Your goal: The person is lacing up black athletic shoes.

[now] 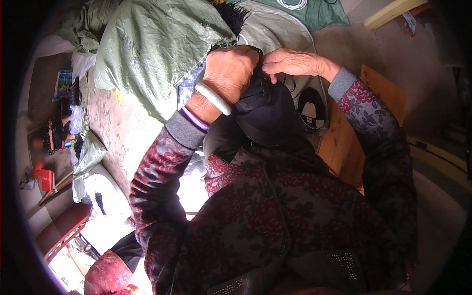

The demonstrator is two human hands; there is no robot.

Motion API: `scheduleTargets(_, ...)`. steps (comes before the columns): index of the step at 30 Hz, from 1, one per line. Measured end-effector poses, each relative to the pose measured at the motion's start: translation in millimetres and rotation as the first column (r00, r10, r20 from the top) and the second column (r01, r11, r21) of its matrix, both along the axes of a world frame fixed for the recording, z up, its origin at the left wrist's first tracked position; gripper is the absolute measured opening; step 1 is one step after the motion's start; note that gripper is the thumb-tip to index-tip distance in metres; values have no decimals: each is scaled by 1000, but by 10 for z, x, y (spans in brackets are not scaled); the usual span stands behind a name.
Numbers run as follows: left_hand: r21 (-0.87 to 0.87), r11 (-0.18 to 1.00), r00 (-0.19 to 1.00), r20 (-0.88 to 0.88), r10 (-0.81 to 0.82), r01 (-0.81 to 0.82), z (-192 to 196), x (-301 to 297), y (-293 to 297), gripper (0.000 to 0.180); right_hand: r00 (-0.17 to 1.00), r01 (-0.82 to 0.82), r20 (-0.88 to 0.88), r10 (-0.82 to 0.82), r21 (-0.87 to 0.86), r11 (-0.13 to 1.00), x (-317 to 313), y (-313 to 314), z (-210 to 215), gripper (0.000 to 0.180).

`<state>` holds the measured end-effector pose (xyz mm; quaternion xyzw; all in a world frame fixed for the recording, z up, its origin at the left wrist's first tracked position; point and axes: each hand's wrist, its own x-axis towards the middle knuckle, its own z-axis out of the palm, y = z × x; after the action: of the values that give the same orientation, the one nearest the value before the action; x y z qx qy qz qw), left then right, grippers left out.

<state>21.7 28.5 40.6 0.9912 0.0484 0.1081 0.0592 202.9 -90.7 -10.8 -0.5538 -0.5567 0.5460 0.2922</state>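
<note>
Her left hand (230, 73) is clenched around the top of a dark cap (265, 110), held up before her chest. The right hand (290, 61) pinches its upper edge. Behind lie pale green sacks (152, 49); another cap (310, 109) sits just beside.

Dark red floral jacket sleeves, grey knit cuffs; left wrist: pale bangle (212, 99), purple band (195, 119).

A green sack (147, 49) lies near a wooden board (344, 142).
</note>
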Motion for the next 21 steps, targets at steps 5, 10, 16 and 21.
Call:
scheduleTargets(5,99,987,983,117,-138,127,211,-322,246,10,999,-39,-12,39,18,999,-20,50,21,36)
scheduleTargets(10,111,959,962,108,251,-262,509,-1060,704,9,999,-1,-51,3,43,999,60,-8,-50,40)
scheduleTargets(16,-51,775,775,8,631,-630,256,-1990,1209,9,998,-21,53,17,82,996,30,36,104,39)
scheduleTargets(21,-225,828,855,-52,516,-513,-187,-1800,962,8,929,5,357,-93,240,971,64,-81,229,32)
